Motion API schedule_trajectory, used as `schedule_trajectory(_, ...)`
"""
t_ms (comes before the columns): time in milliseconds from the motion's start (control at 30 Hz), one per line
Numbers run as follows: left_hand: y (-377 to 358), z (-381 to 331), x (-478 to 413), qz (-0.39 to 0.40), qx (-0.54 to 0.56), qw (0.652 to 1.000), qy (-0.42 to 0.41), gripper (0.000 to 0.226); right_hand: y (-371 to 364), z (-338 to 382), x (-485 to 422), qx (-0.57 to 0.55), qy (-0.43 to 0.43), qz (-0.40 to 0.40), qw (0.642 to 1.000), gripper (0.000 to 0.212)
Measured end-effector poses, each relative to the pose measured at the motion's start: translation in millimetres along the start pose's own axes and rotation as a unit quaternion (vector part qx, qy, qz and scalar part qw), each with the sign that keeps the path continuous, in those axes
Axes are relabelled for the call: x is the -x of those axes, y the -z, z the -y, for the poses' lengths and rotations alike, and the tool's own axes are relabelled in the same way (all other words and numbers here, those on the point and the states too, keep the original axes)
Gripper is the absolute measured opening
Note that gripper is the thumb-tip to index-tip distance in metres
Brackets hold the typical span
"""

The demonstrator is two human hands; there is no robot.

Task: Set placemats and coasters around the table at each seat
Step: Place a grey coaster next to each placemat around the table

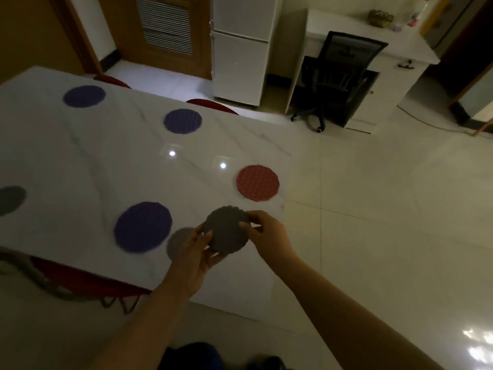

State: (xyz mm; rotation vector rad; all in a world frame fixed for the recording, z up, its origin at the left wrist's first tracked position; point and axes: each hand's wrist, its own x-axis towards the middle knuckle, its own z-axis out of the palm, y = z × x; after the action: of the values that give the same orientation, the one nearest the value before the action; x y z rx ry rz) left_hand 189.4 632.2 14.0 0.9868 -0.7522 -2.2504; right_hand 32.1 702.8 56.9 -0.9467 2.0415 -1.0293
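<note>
Both hands hold a dark grey round coaster (226,231) with a scalloped edge above the near right corner of the white marble table (80,161). My left hand (194,252) grips its lower left edge; my right hand (264,231) pinches its right edge. A lighter grey coaster (178,240) lies on the table under my left hand, partly hidden. Three purple round mats lie on the table: near (142,227), far middle (182,120), far left (84,96). A red round mat (257,182) lies at the right end. A grey mat (10,200) sits at the left edge of view.
Red chairs are tucked at the near side (80,279) and the far side (213,105). Beyond stand a white fridge (240,54), a white desk (373,41) and a black office chair (336,78). Glossy tiled floor (386,222) lies to the right.
</note>
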Motion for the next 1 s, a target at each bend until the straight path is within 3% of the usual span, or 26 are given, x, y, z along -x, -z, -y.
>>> schedule_trajectory(133, -31.1, 26.1, 1.0, -0.033, 0.033, 0.999, -0.005, 0.045, 37.0, -14.7, -13.9, 0.016, -0.003, 0.007, 1.0, 0.005)
schedule_trajectory(433, -61.0, 36.8, -58.5, -0.112, 0.068, 0.99, -0.043, 0.03, 77.4, -26.8, -102.7, -0.009, -0.011, 0.062, 0.998, 0.01)
schedule_trajectory(633, -80.9, 19.4, -108.8, -0.156, 0.114, 0.979, -0.069, 0.028, 129.8, -25.1, -189.1, -0.094, -0.077, 0.05, 0.991, 0.007)
schedule_trajectory(1000, -147.6, 54.5, -143.1, -0.285, 0.201, 0.925, -0.149, 0.036, 162.7, -55.9, -323.9, -0.033, -0.043, 0.125, 0.991, 0.01)
